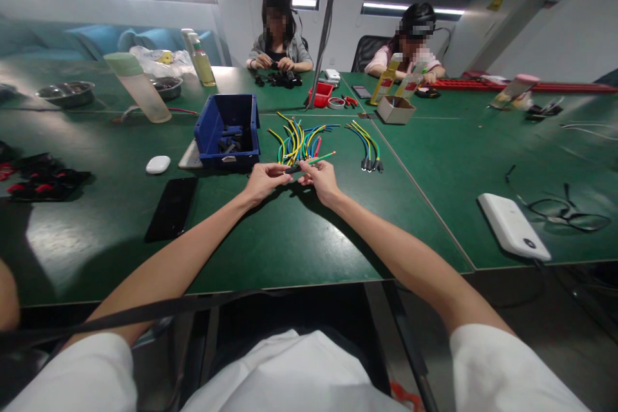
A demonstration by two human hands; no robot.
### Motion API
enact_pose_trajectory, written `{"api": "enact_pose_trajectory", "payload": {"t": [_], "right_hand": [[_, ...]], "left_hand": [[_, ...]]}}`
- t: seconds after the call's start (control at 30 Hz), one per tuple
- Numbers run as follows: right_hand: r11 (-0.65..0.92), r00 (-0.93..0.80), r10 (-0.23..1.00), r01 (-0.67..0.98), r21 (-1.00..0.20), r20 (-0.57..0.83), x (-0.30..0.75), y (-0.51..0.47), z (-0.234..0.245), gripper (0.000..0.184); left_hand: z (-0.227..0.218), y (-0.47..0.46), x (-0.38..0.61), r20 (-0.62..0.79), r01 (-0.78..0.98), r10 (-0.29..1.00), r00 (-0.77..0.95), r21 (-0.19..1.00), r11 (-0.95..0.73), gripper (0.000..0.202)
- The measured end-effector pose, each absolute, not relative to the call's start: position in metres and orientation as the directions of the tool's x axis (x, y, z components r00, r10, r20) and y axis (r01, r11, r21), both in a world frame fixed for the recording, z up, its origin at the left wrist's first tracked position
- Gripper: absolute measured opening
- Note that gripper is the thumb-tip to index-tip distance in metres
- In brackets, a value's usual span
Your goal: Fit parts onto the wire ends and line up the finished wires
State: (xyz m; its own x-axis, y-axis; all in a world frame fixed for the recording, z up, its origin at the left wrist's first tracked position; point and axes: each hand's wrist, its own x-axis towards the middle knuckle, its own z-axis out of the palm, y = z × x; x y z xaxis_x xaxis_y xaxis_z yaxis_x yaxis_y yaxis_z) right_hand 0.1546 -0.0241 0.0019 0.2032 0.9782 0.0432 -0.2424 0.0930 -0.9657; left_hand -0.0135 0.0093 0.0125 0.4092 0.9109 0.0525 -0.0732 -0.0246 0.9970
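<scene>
Between my two hands is a short green wire with a black sleeve at its left end. My left hand pinches the sleeve end, and my right hand pinches the wire close beside it. Just beyond my fingers lies a loose pile of yellow, blue and green wires. To the right rests a smaller bunch of wires with black sleeves and metal lugs toward me. A blue bin left of the pile holds small black parts.
A black phone and white case lie left. A white power bank and glasses lie right. Farther back are a red tray, a small box, bottles and a tilted pole. Two people sit across the table.
</scene>
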Motion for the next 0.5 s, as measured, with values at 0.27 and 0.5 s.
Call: {"api": "enact_pose_trajectory", "payload": {"t": [0.27, 0.5], "right_hand": [[0.082, 0.199, 0.979, -0.231, -0.969, 0.036, 0.1549, -0.0236, 0.0011, 0.042], [0.096, 0.211, 0.977, -0.255, -0.962, 0.042, 0.1538, -0.0248, 0.0031, 0.042]], "left_hand": [[0.0085, 0.0099, -0.0122, 0.084, -0.059, 0.915, 0.395, 0.996, -0.066, 0.054], [0.008, 0.0092, -0.0113, 0.118, -0.043, 0.916, 0.384, 0.993, -0.109, 0.052]]}}
